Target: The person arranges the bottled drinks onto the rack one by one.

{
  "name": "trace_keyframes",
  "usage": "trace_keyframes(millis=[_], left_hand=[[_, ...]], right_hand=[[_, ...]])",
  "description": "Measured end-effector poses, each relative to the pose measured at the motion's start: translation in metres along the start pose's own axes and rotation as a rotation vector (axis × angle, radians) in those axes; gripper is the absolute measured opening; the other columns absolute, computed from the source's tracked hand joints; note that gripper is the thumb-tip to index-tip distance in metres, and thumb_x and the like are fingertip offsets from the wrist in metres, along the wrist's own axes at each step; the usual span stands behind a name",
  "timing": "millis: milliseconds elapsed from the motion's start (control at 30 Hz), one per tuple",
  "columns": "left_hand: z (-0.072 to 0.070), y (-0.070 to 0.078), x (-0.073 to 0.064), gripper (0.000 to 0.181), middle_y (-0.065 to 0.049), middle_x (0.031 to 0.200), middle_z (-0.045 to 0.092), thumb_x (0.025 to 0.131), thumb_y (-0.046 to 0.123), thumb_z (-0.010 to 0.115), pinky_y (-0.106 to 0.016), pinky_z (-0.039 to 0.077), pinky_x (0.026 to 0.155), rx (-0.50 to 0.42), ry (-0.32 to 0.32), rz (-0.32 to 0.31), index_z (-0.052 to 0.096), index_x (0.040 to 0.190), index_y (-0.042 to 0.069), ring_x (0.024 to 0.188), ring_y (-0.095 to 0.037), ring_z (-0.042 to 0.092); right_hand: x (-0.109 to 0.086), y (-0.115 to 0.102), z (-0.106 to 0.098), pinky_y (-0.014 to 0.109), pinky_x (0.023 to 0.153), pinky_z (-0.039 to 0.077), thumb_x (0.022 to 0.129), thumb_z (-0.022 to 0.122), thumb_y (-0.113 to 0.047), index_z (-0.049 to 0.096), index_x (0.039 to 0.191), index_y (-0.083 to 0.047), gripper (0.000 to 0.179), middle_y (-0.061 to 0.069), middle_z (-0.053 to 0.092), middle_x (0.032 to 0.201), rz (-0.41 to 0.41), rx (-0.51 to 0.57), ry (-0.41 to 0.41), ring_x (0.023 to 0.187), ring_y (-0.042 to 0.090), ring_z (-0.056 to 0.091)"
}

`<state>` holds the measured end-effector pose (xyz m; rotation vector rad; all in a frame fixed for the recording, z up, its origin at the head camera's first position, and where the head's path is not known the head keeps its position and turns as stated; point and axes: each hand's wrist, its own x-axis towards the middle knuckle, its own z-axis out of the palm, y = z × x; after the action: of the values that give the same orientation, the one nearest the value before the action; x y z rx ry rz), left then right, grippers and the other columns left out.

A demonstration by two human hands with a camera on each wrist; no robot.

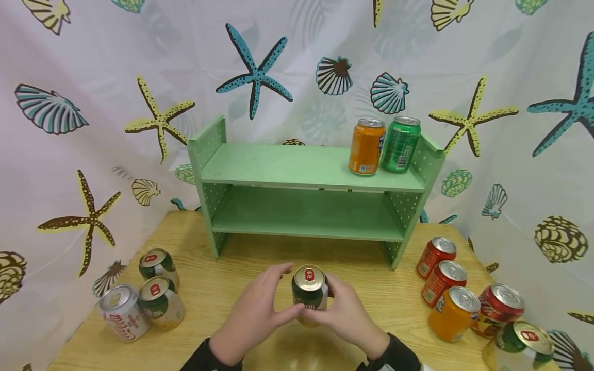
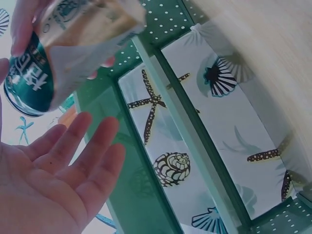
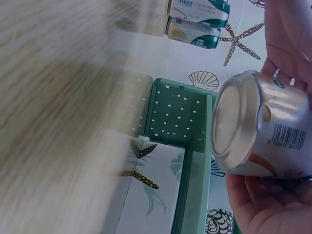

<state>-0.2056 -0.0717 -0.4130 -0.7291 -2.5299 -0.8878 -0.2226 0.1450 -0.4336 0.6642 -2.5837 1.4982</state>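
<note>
Green-and-cream can (image 1: 309,294), gold lid, red tab: how's it held?

Raised above the table (image 1: 385,293), right hand (image 1: 350,315) grasping it; the left hand (image 1: 254,312), fingers spread, is just beside.

Beyond?

Green shelf (image 1: 287,165), orange can (image 1: 365,148) and green can (image 1: 400,145) on top.

"What's standing on that wooden table (image 1: 209,296)?"

"A green two-tier rack (image 1: 301,208), towards the far edge. Near the left edge, a white can (image 1: 127,319) with two green-and-cream cans (image 1: 168,308) beside it."

"And the right edge?"

"Five along there: two red cans (image 1: 436,281) farthest back, an orange can (image 1: 450,319), a patterned red can (image 1: 494,312), then another green-and-cream can (image 1: 515,353) nearest us."

"Anything on the rack?"

"Top board (image 1: 278,162), right end: an orange soda can (image 1: 365,148) and a green can (image 1: 400,145), upright, close together."
</note>
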Motion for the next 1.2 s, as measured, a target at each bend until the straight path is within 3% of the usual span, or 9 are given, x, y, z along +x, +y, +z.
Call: trace_keyframes(millis=[200, 467, 933, 1200], left_hand=[[0.0, -0.006, 0.0, 0.076, -0.009, 0.136, 0.065, 0.084, 0.038, 0.086, -0.045, 0.056, 0.1, 0.001, -0.002, -0.027, 0.053, 0.144, 0.005, 0.122, -0.025, 0.064], [0.004, -0.013, 0.0, 0.067, -0.005, 0.13, 0.067, 0.086, 0.035, 0.085, -0.044, 0.057, 0.097, -0.019, -0.016, -0.066, 0.056, 0.139, 0.008, 0.118, -0.022, 0.065], [0.014, -0.02, -0.006, 0.045, -0.003, 0.121, 0.07, 0.091, 0.029, 0.081, -0.043, 0.057, 0.092, 0.011, -0.014, -0.098, 0.063, 0.128, 0.01, 0.111, -0.02, 0.067], [0.016, -0.021, -0.006, 0.036, -0.001, 0.115, 0.07, 0.093, 0.026, 0.079, -0.041, 0.058, 0.089, 0.019, -0.042, -0.103, 0.066, 0.123, 0.011, 0.108, -0.018, 0.067]], right_hand=[[0.0, -0.004, -0.003, 0.034, 0.094, 0.054, 0.073, 0.094, -0.036, 0.064, 0.132, -0.022, 0.067, -0.01, 0.071, 0.122, 0.046, 0.014, 0.016, 0.11, 0.014, 0.068], [0.001, -0.004, -0.008, 0.033, 0.092, 0.055, 0.075, 0.092, -0.04, 0.063, 0.134, -0.017, 0.07, -0.002, 0.072, 0.123, 0.005, -0.021, 0.029, 0.109, 0.018, 0.069], [0.001, -0.005, -0.017, 0.032, 0.089, 0.056, 0.073, 0.094, -0.038, 0.065, 0.131, -0.017, 0.068, -0.003, 0.072, 0.119, -0.007, -0.031, 0.097, 0.107, 0.017, 0.069], [0.001, -0.011, -0.025, 0.04, 0.093, 0.055, 0.071, 0.095, -0.037, 0.065, 0.131, -0.016, 0.071, -0.001, 0.072, 0.12, 0.051, -0.042, 0.131, 0.109, 0.018, 0.068]])
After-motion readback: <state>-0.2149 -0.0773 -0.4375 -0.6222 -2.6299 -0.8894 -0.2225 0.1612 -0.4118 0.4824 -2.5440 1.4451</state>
